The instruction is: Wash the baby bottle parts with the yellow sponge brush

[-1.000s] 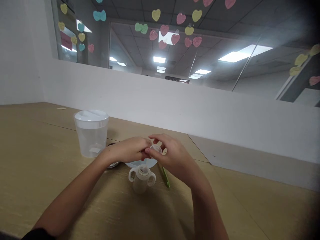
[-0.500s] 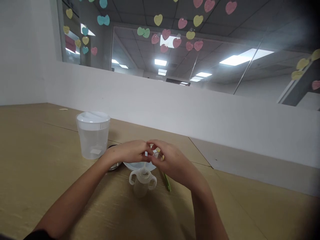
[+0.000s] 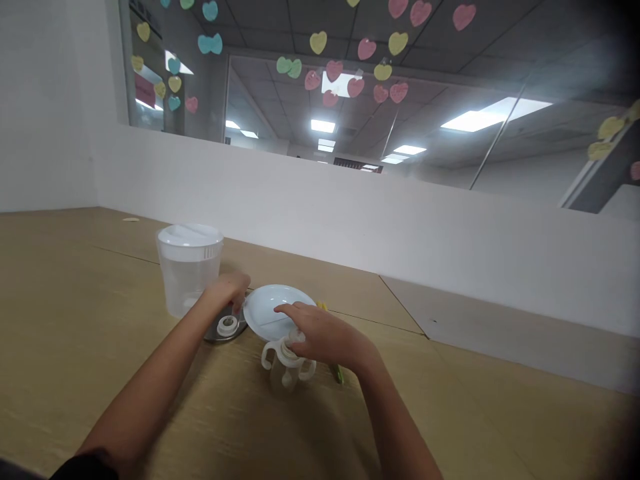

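Observation:
A baby bottle with two white side handles stands upright near the middle of the table. My right hand is over its top, with the fingers round a small clear piece at the bottle's mouth. On the left, my left hand reaches down over a dark round tray; its fingertips are partly hidden and what they hold, if anything, is unclear. A white ring lies on the tray. Behind the bottle is a pale blue plate.
A clear pitcher with a white lid stands behind my left forearm. A green, yellow-tipped utensil lies partly under my right hand. A white wall with a window rises behind the table.
My hands have moved apart. The left went left to the tray, and the right came down to the bottle's top with the clear piece. More of the plate and the white ring now show.

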Demonstrator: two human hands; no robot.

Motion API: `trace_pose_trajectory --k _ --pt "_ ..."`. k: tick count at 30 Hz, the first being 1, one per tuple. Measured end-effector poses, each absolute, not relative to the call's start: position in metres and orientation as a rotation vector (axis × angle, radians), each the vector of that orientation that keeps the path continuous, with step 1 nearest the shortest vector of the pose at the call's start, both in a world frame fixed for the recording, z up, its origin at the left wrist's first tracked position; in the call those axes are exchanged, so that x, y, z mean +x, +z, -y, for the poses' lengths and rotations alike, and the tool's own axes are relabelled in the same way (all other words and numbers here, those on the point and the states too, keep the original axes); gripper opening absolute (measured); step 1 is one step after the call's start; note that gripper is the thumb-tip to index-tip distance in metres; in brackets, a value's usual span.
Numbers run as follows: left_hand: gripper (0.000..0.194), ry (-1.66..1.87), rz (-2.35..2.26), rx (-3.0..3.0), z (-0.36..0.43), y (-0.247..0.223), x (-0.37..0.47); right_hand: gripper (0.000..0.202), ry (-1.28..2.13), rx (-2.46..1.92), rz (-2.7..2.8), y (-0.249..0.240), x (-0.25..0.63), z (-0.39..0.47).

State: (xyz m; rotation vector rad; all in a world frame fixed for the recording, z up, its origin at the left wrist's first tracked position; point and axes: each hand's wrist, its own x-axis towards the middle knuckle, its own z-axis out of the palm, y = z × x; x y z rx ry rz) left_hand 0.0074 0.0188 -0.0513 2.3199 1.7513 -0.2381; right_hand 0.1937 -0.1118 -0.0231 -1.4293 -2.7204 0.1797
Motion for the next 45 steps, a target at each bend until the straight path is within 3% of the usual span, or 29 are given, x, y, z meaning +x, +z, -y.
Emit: trace_pose_trajectory --k 5,15,19,22,28,31,45 --pt "0.023 -0.442 -1.757 2.104 -0.033 -0.067 0.007 0.059 0.236 -1.463 2.741 -0.027 0.189 0.104" --pt "0.014 -0.543 -1.837 2.049 -0.031 -0.077 0.017 0.057 0.32 -1.483 2.624 -0.018 0.202 0.109" --pt "0.008 -0.368 -1.894 2.201 -0.011 -0.045 0.003 0.054 0.28 -1.46 2.554 -0.013 0.21 0.113" --pt "0.018 -0.007 -1.826 2.474 0.018 -0.021 -0.006 0.052 0.259 -1.401 2.47 -0.011 0.206 0.117" --pt "0.017 0.62 -1.17 2.832 0.083 0.001 0.01 0.087 0.438 -1.194 2.377 -0.019 0.183 0.113" --pt "0.024 0.782 -1.024 2.822 0.098 0.006 0.017 0.085 0.455 -1.151 2.287 -0.02 0.181 0.109" --pt "0.019 0.927 -0.505 2.302 0.102 0.018 -0.016 0.083 0.502 -0.801 2.276 0.005 0.182 0.156"
